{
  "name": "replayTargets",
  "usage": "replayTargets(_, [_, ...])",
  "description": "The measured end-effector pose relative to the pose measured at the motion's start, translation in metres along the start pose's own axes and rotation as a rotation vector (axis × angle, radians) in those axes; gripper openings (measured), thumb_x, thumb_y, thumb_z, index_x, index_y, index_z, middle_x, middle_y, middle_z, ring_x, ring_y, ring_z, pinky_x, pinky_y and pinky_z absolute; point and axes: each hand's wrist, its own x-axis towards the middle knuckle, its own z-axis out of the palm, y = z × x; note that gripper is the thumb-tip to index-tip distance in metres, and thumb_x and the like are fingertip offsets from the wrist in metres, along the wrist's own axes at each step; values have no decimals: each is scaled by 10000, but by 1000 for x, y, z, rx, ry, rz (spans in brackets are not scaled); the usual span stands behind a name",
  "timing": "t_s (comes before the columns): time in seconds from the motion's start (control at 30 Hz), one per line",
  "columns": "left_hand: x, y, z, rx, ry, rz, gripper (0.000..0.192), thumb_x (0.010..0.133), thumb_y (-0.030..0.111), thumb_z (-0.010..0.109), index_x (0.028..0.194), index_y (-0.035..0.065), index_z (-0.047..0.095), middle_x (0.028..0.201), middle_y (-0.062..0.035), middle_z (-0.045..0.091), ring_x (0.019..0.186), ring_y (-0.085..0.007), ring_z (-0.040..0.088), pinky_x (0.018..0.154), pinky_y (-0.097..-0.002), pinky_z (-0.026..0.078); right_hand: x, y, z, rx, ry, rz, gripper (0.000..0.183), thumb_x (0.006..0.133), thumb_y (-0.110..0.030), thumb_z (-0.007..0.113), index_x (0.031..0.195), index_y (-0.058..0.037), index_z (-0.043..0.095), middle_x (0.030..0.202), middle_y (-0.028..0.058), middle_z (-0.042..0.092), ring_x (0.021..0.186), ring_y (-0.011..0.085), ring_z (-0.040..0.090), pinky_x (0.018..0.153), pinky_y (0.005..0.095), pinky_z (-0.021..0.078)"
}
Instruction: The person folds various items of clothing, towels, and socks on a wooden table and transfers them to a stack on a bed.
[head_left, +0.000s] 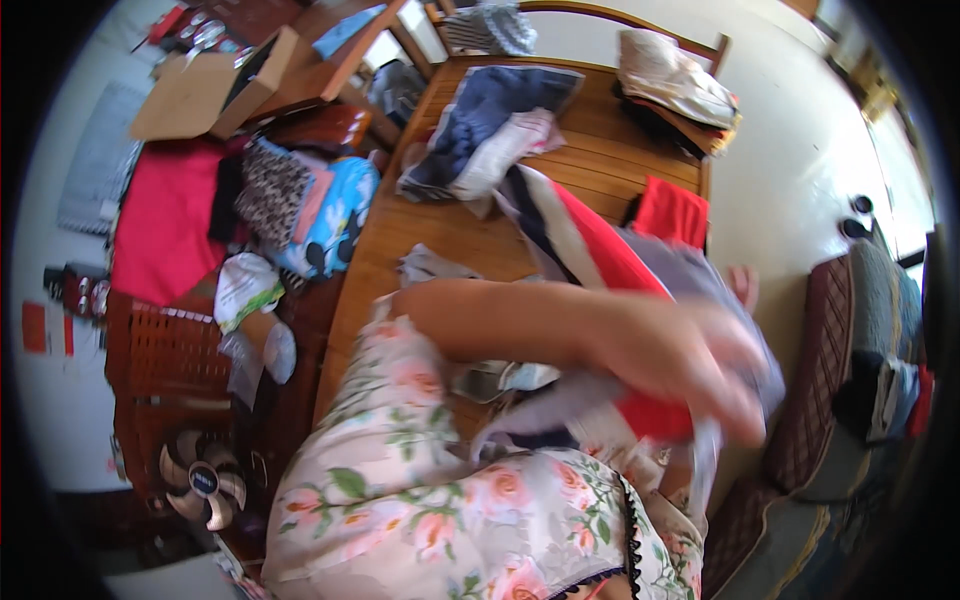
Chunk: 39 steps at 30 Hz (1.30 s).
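A striped garment (600, 240) in red, cream, navy and grey is stretched across the front of my body, one end reaching toward the bench. My left hand (697, 360), blurred by motion, lies across its right part; whether the fingers grip the cloth is unclear. Only some fingers of my right hand (742, 285) show past the garment's far edge. Cloth covers the rest of that hand, so its grip is hidden. Below my left forearm, a pale blue and white item (529, 376) is partly visible.
The wooden bench (480, 232) holds a navy cloth (487, 112), a folded red cloth (671, 210) and a clothes stack (675, 82). More folded clothes (300, 202), an open cardboard box (187, 94) and a fan (204, 480) are at left. A sofa (810, 375) stands right.
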Motion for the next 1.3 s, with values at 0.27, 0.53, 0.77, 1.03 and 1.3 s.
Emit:
replayTargets(0.27, [81,-43,-12,-349,354,156,375,847,367,480,934,5,521,864,-120,569,708,-233,585,605,-313,486,-97,-63,-36,57,175,-29,403,860,-222,484,1218,-74,373,1109,46,477,1020,167,476,855,332,424])
replayTargets(0.53, [10,-156,6,-350,11,-276,616,882,508,318,1246,17,397,1214,-58,449,1116,-117,392,953,-255,282,-127,-149,-64,97,394,-267,399,869,-254,464,1216,-75,380,1127,51,477,1038,171,474,867,333,419])
replayTargets(0.77, [47,-97,23,769,286,167,797,601,367,721,1218,11,364,1143,-189,438,1091,-335,410,926,-377,333,-134,-138,-20,225,455,-285,399,878,-281,447,1213,-75,385,1143,54,478,1054,174,472,877,334,414])
replayTargets(1.03, [42,-150,58,1487,480,274,331,696,327,594,873,57,522,887,-89,497,866,-260,477,762,-407,354,-123,-143,12,538,488,-157,419,880,-300,421,1209,-40,419,1225,114,458,1121,259,446,956,413,359])
replayTargets(1.3, [62,-74,24,63,398,86,259,867,237,521,674,74,464,577,86,392,507,-15,326,424,-184,269,-120,-121,-20,704,111,-5,404,865,-288,400,1202,-65,424,1210,68,477,1091,207,467,877,393,398])
